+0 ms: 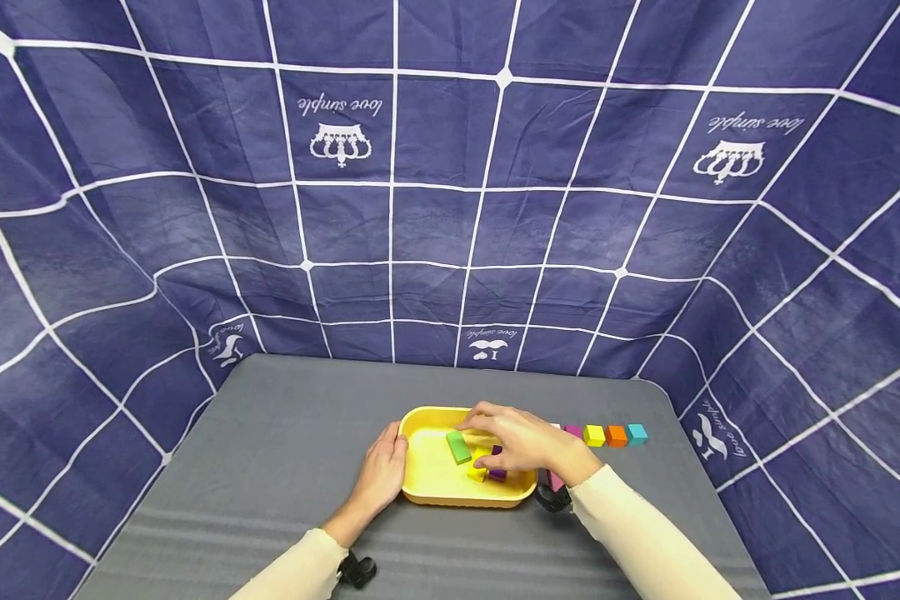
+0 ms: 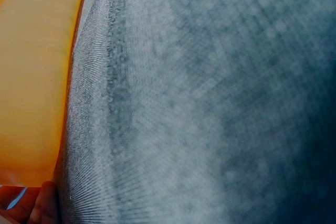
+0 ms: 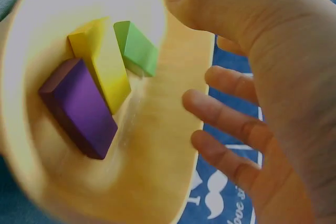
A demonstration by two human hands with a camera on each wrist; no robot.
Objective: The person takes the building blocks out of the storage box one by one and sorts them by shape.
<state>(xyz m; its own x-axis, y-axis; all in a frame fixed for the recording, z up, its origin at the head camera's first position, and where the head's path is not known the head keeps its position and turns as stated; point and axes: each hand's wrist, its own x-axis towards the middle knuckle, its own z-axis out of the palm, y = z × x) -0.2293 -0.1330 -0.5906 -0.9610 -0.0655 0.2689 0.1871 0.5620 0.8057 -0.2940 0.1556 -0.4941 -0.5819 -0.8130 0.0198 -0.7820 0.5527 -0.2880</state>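
A yellow tray [image 1: 427, 482] sits on the grey table, with a green block [image 1: 458, 447], a yellow block [image 1: 477, 472] and a purple block [image 1: 498, 475] lying in it. My left hand [image 1: 386, 471] holds the tray's left rim, thumb on the edge. My right hand [image 1: 498, 433] hovers over the tray with nothing in it. In the right wrist view its fingers [image 3: 220, 111] are spread above the purple block [image 3: 79, 108], the yellow block [image 3: 102, 64] and the green block [image 3: 136, 48]. The left wrist view shows only the tray's side [image 2: 31, 77] and a fingertip [image 2: 37, 208].
To the right of the tray stands a row of small blocks: magenta [image 1: 573, 431], yellow [image 1: 594, 434], orange [image 1: 616, 434] and teal [image 1: 636, 432]. A pink block [image 1: 554, 481] lies beside my right wrist. Blue checked cloth [image 1: 450, 208] walls in the table on three sides.
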